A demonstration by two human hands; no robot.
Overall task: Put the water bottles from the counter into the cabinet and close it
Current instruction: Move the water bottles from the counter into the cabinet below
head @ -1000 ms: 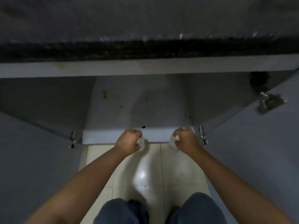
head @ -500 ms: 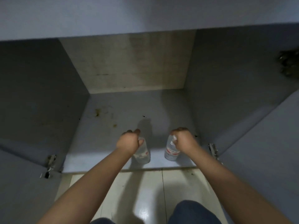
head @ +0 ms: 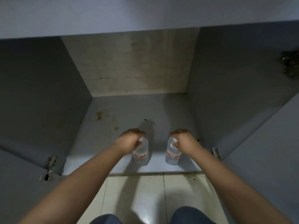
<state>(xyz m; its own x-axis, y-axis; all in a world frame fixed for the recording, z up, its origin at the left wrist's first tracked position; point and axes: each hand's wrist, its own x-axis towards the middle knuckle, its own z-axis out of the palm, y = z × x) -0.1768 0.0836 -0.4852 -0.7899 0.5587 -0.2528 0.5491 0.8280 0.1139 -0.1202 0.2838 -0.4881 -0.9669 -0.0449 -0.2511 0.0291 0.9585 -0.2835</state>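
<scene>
Cabinet floor [head: 113, 143]: hands [head: 129, 140] gripping bottles [head: 142, 154].

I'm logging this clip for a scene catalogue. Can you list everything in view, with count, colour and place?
water bottles: 2, clear with red-and-white labels, standing near the front of the cabinet floor; left bottle, right bottle
cabinet: 1, grey sides, pale back panel, open
cabinet doors: 2, grey, swung open; left door, right door
hinges: 3 seen, metal, at lower left, lower right, upper right
stains: brownish, on cabinet floor at left
floor tiles: pale, glossy, below cabinet
knees: 2, blue trousers, bottom edge
left hand: grips left bottle's top
right hand: grips right bottle's top
</scene>
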